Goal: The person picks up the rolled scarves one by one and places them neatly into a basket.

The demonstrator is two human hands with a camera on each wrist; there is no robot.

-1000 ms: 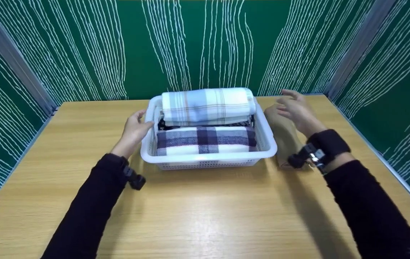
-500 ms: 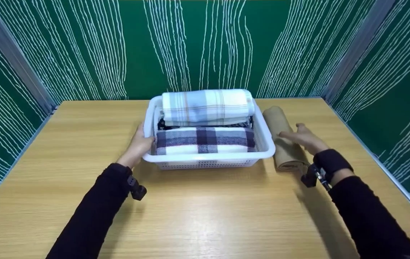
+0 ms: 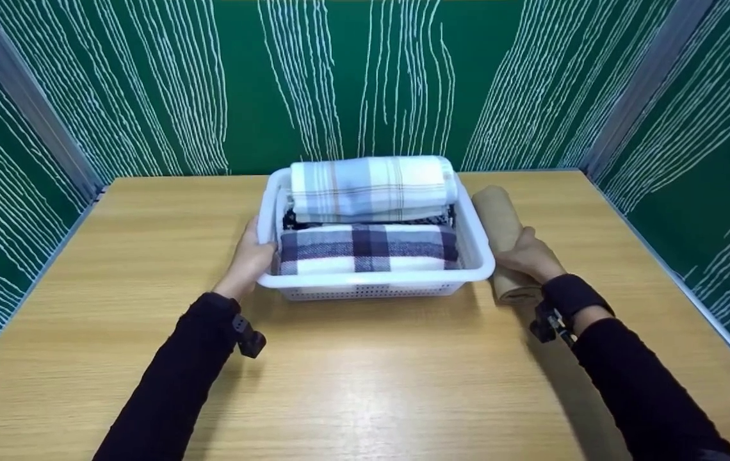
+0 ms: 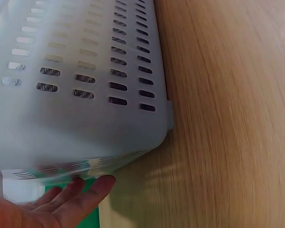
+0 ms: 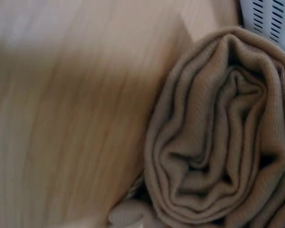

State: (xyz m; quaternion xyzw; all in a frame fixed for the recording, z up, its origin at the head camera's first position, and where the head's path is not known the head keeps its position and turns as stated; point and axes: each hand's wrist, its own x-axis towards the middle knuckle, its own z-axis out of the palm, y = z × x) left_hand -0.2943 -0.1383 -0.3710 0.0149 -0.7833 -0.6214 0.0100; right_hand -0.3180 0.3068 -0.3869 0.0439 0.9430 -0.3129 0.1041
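A white plastic basket [image 3: 371, 280] with slotted sides stands at the back middle of the table. My left hand [image 3: 248, 259] grips its left rim, thumb over the edge; in the left wrist view the fingers [image 4: 88, 202] lie against the outer wall. Right of the basket lies a rolled tan cloth [image 3: 496, 214], and my right hand [image 3: 529, 257] holds it across its near half. In the right wrist view the tan roll [image 5: 218, 133] shows its coiled end. A fingertip [image 5: 126, 213] shows beside it at the lower edge.
Inside the basket lie a blue-and-white plaid roll [image 3: 371, 186] and a purple-and-white checked roll [image 3: 368, 250], with dark patterned fabric [image 3: 371, 223] between them. Green panels [image 3: 486, 57] with white lines enclose the wooden table [image 3: 352, 384] at the back and sides.
My right hand has come down and toward me from above the far end of the tan roll and now grips it. My left hand has slid nearer along the basket's rim and taken hold.
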